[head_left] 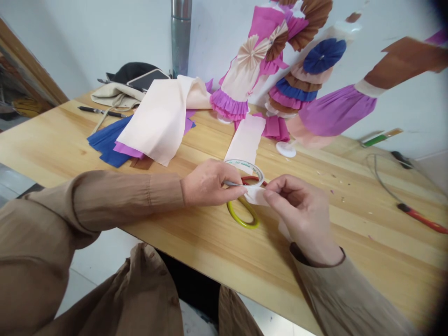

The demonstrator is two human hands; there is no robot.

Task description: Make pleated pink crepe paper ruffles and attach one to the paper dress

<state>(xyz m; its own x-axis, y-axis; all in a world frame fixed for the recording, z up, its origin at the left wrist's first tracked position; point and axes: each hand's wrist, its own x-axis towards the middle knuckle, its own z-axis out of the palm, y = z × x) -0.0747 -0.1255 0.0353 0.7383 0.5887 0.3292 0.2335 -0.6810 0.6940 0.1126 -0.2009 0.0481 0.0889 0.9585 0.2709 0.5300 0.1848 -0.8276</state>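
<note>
My left hand (209, 184) is closed in a pinch over the grey blade end of a pair of scissors (243, 218). Their yellow-green and red handle loops lie on the wooden table (217, 247) just to its right. A white roll of tape (245, 166) sits right behind the fingertips, partly over the red loop. My right hand (301, 211) is closed too, pinching a small white piece of tape or paper (256, 196) between thumb and fingers. The two hands nearly touch at that piece. A pale pink paper strip (247, 137) lies beyond the roll.
Pink, blue and purple crepe sheets (154, 123) lie at the back left beside a pen (101, 111), a beige bag (115, 95) and a phone (147, 78). Crepe paper dress figures (245, 79) stand at the back. A white lid (285, 149), a cable (380, 175) and a red-handled tool (422, 218) are on the right.
</note>
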